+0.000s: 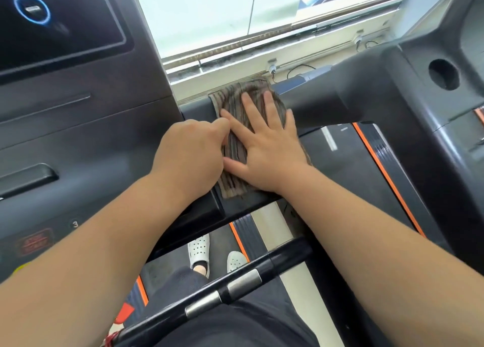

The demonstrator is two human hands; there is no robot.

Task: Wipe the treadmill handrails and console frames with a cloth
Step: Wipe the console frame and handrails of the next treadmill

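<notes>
On the flat black plastic arm of the treadmill frame [197, 110], just right of the console, lies a brown-and-grey striped cloth [235, 100], ribbed and folded into a long strip. The right hand [264, 150] lies flat on it, fingers straight and spread, palm pressing the fabric down. The left hand [191, 151] is curled beside it, fingertips tucked in and pinching the cloth's left edge. The dark grey moulded console [78, 137] has smooth matte panels and a glossy screen [52, 19] showing a blue ring. Nearer the person runs a round black handrail [285, 255] with two brushed-metal pads. Below are the dark belt with an orange edge stripe [379, 163] and white perforated clogs [199, 249]. A bright window [209, 14] with a dusty sill runs behind the machines.
</notes>
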